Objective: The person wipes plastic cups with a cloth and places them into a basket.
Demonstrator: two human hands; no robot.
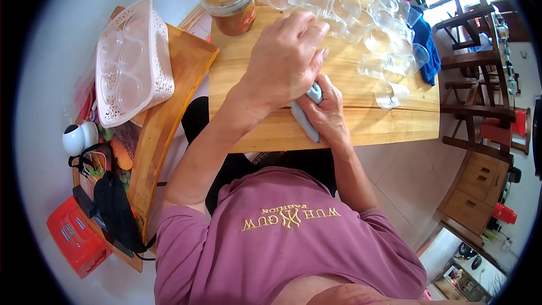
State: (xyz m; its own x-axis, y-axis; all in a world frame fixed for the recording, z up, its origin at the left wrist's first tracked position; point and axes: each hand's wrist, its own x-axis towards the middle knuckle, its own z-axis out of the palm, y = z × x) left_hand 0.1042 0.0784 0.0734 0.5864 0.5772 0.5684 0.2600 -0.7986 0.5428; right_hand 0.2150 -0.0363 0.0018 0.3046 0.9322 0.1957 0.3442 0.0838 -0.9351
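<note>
My left hand (285, 59) is above the table with its fingers curled closed. Whatever may be inside them is hidden. Just below and to its right, my right hand (326, 112) is wrapped round a folded grey-blue cloth (305, 121), part of which hangs toward the table's front edge. Many clear plastic cups (377, 39) lie jumbled on the wooden table (265, 130) beyond my hands. One cup (391, 95) rests on its side to the right, nearer to me. A lidded tub of brown contents (228, 8) stands beyond my left wrist.
At the left, a pink-white plastic basket (160, 59) holding clear cups sits on a wooden side stand (189, 51). A dark blue cloth (427, 45) hangs at the table's right edge. Wooden chairs (477, 59) stand farther right. A red box (76, 237) is at lower left.
</note>
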